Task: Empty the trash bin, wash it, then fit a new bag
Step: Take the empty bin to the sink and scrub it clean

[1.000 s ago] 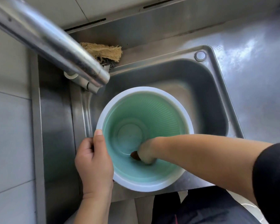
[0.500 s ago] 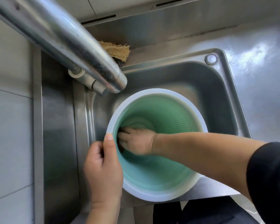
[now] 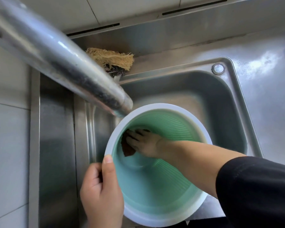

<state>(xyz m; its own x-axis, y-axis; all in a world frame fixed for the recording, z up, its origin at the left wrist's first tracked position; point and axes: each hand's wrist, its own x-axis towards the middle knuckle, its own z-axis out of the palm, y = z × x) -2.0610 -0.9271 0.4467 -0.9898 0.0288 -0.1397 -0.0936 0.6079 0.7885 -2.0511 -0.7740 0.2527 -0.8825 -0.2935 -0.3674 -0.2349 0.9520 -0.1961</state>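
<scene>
Head view. Trash bin [image 3: 154, 186], green ribbed inside with white rim, sits tilted in the steel sink [image 3: 220, 99], mouth toward the camera. Left hand [image 3: 100, 196] grips the rim's near-left edge: thumb hooked over the lip, fingers curled on the outside wall. Right hand [image 3: 145, 142] reaches deep inside the bin, up and right of that grip, fingers spread flat, pressing a dark brown scouring pad [image 3: 127, 149] against the left inner wall. Faucet spout [image 3: 64, 66] ends just above the rim's far-left edge. Loofah scrubber [image 3: 112, 59] lies on the ledge behind the sink, well beyond both hands.
</scene>
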